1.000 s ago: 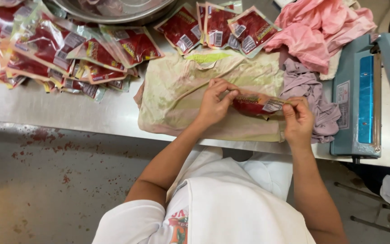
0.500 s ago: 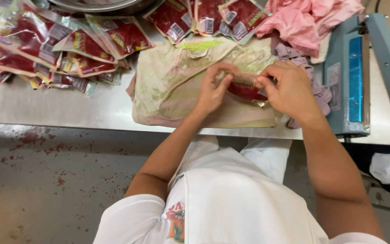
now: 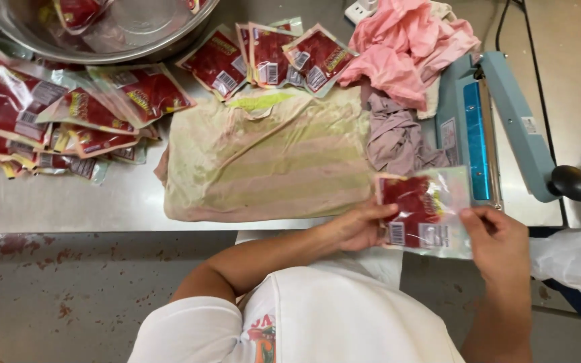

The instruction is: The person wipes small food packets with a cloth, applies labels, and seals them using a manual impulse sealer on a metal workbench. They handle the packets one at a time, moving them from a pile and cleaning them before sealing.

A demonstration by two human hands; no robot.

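A clear plastic pouch filled with red paste [image 3: 419, 210] is held flat between both hands, just above the near edge of the steel worktop [image 3: 68, 202]. The left hand [image 3: 360, 227] grasps its lower left edge, thumb on top and fingers [image 3: 378, 212] pinched against the film. The right hand [image 3: 497, 235] grips the lower right corner, where the empty clear part of the pouch lies, its fingers clenched on the plastic.

Just beyond the right-hand fingers stands a blue bar-type heat sealer with a black knob [image 3: 499, 134], its arm raised. Beyond the left-hand fingers lies a crumpled grey-purple cloth [image 3: 398, 138], touching the sealer's side. Left of those fingers, a stained cream and green folded cloth [image 3: 263, 161] is spread on the worktop. Farther beyond, a bundle of pink cloth [image 3: 405, 47] rests near the sealer's far end. Beside it, a few more red-filled pouches [image 3: 270, 57] lie fanned out. Well to the left of both hands, a larger heap of similar pouches [image 3: 55, 114] lies below a big steel bowl [image 3: 136, 33] that holds some too.
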